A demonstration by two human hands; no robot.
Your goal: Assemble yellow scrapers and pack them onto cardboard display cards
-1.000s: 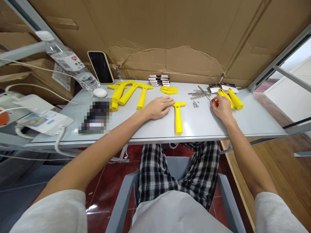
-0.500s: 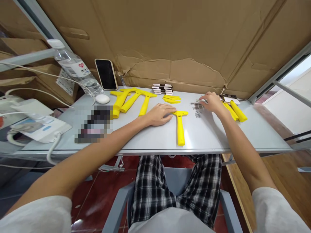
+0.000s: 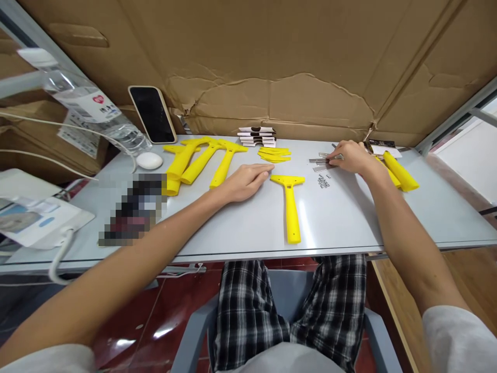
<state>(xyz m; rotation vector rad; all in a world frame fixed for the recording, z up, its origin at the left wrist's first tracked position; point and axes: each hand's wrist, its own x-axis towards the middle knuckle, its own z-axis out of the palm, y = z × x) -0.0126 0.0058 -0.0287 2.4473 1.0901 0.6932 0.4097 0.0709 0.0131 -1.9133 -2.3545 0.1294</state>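
Note:
A yellow T-shaped scraper lies by itself on the table with its handle toward me. Just left of its head, my left hand rests on the tabletop, fingers stretched out and holding nothing. My right hand reaches to several thin metal strips, its fingertips closed on one of them; the thumb side partly hides the strips. Close below these is a small heap of dark screws. Thin yellow strips lie stacked beyond my left fingertips.
More yellow scrapers lie at left, and yellow handles at right. Small black-and-white packets are stacked against the cardboard. A phone, a water bottle and a white oval object stand at left.
My left hand has drawn back from the scraper's head, which it touched before. My right fingers have come down on the metal strips, which are now more fanned out. The camera view has shifted.

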